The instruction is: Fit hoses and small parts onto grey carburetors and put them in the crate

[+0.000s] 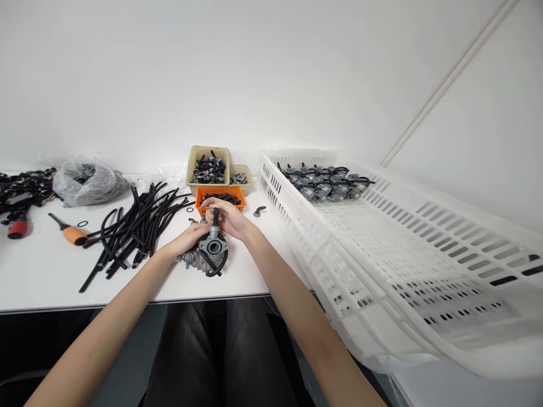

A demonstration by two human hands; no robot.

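A grey metal carburetor [214,247] with a short black hose stands on the white table close to the front edge. My left hand [189,237] is closed around its left side and steadies it. At its top, the fingers of my right hand [227,217] are curled about a black rubber cap [216,215] on the upright neck. Just behind my hands is an orange basket [244,202] of small black parts. Right of it lies a loose cap with a bent black tube [258,211].
A large white crate [322,254] at the right holds several carburetors [326,181]. Black hoses [139,226] are heaped to the left, near an orange-handled screwdriver [70,230], a red handle [17,228] and a plastic bag [85,183]. Beige bins [193,155] stand against the wall.
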